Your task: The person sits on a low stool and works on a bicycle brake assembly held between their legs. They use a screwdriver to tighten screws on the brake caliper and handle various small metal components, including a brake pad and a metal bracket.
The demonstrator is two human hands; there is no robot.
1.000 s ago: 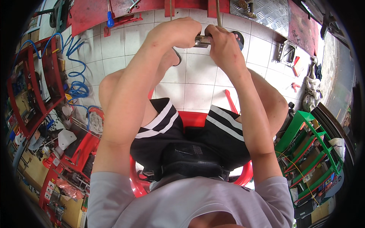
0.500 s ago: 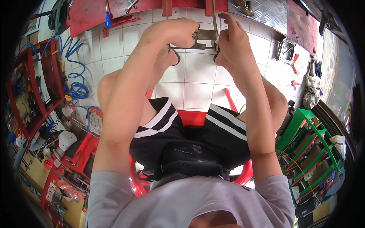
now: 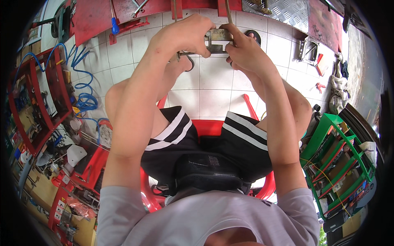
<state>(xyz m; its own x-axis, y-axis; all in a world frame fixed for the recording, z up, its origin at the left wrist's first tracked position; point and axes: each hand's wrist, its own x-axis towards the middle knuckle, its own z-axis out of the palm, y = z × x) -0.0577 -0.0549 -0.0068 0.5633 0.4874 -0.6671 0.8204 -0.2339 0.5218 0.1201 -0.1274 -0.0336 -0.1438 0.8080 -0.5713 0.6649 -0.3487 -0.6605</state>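
Out in front of me both hands hold a worn metal frame (image 3: 221, 35). It has a flat tan-grey plate, a darker crosspiece nearer me, and two long bars running away toward the red bench. My left hand (image 3: 191, 35) is wrapped round its left side, with the thumb by the crosspiece. At the right end of the plate, my right hand (image 3: 247, 50) pinches the frame, index finger along the far edge and thumb nearer me. The fingers hide both ends of the frame, and its exact kind does not show.
A low red bench (image 3: 92, 18) carries a blue-handled screwdriver (image 3: 115, 27) and wrenches (image 3: 139, 9). On the tiled floor lie a metal bracket (image 3: 308, 51) and a coiled blue hose (image 3: 85, 100). A green rack (image 3: 328, 123) stands right, beyond my red stool (image 3: 207, 128).
My right hand's raised fingers have come down and closed on the right end of the frame. The left hand and the frame have shifted slightly left. A dark sandal now shows beyond the right hand.
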